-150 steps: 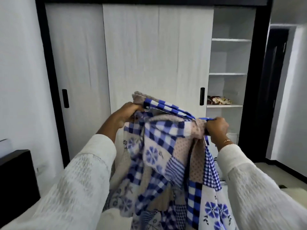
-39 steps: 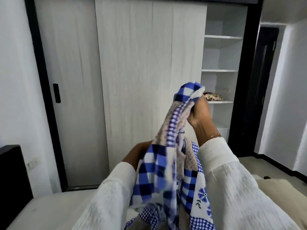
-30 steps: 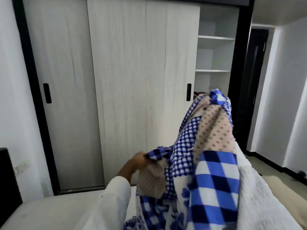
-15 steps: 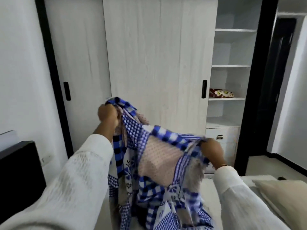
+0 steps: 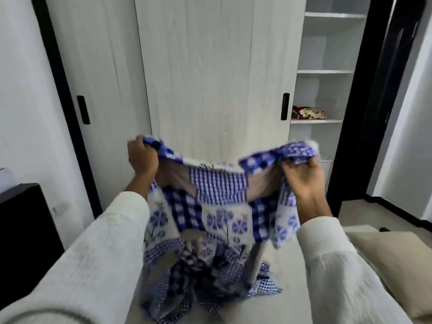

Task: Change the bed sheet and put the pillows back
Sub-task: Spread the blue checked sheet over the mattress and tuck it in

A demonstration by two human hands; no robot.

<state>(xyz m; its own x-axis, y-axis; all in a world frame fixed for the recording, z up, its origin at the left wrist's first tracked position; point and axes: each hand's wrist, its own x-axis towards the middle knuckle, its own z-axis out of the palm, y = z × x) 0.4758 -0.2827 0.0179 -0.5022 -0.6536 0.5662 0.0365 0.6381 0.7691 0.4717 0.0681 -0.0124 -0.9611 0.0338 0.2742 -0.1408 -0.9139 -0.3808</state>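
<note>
The bed sheet [image 5: 217,206], a blue-and-white patchwork of checks and flower prints, hangs in front of the person, stretched between the two hands at chest height with its lower part bunched on the bare mattress [image 5: 287,298] below. The left hand [image 5: 142,157] is closed in a fist around one gathered bit of the top edge; the right hand [image 5: 304,176] pinches another bunched bit, fingers curled over the cloth. Judging by how it drapes and crumples, the sheet is light, thin and completely limp: it will not hold any shape, will sag wherever it is not supported, and is likely to twist on itself. It does not look slippery or fragile, so a firm fistful is safe. The best places to take hold would be two neighbouring corners or a straight hem, so the cloth can be shaken open and laid flat; at present the grips seem to sit on gathered folds, and I cannot tell whether either is a true corner. Count: one sheet in hand, two hands on it, one beige pillow [image 5: 397,267] lying on the mattress at the right, and one folded flowered cloth [image 5: 308,112] on a wardrobe shelf [image 5: 315,121].
</note>
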